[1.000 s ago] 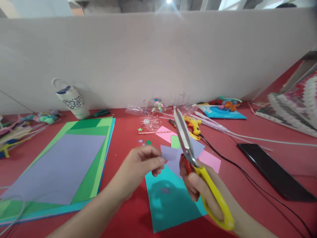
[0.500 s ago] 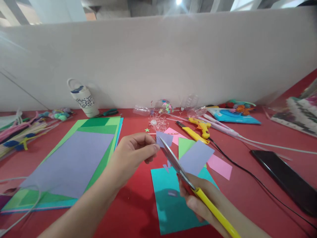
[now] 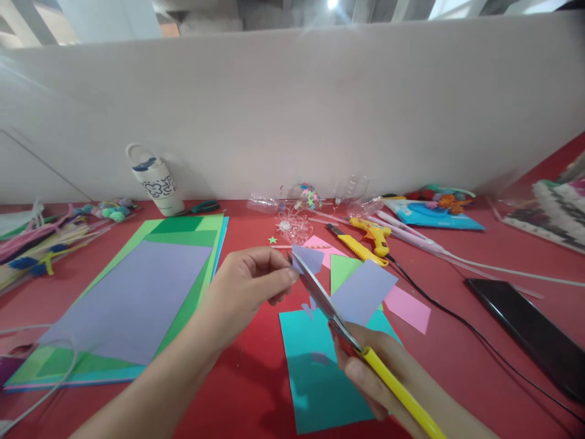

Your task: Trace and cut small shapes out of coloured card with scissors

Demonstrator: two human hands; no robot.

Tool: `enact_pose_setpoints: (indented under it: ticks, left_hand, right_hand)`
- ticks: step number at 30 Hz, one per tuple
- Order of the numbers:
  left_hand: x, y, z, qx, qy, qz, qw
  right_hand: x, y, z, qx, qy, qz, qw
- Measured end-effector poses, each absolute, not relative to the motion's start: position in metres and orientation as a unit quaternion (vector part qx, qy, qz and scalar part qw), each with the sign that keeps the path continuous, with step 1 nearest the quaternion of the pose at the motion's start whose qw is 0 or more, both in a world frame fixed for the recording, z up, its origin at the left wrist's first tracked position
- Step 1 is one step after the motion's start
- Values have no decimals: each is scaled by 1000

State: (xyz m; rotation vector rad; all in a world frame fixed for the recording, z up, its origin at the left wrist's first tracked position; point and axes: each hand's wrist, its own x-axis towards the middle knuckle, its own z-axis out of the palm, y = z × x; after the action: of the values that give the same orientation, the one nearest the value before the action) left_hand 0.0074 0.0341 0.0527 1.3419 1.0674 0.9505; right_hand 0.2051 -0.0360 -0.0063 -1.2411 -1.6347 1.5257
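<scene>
My left hand (image 3: 260,277) pinches a small piece of purple paper (image 3: 309,258) between thumb and fingers, above the red table. My right hand (image 3: 361,360) grips yellow-handled scissors (image 3: 322,294), their blades pointing up and left across the paper beside my left fingertips. The blades look nearly closed on the paper. Below the scissors lies a teal sheet (image 3: 311,390), and a few purple scraps (image 3: 308,309) rest at its top edge. A larger purple rectangle (image 3: 364,291) lies to the right, over green paper (image 3: 340,271).
Stacked coloured sheets (image 3: 137,299) lie left, with a white tumbler (image 3: 156,186) behind. A yellow glue gun (image 3: 372,235), a yellow cutter (image 3: 359,247) and pink paper (image 3: 408,309) are to the right. A black phone (image 3: 525,332) lies far right, near a black cord (image 3: 439,305).
The scissor blades have closed further across the small purple paper, whose outer part now tilts. My hands have barely shifted.
</scene>
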Motion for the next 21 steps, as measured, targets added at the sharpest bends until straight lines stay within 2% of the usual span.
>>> enact_pose_setpoints:
  ticks: [10,21]
  left_hand:
    - [7,35,53,568,439,398,571]
    - [7,35,53,563,443,399,573]
  right_hand:
    - [205,-36,-7,-459,-614,568,300]
    - [202,-35,-2,-474,-596,590,267]
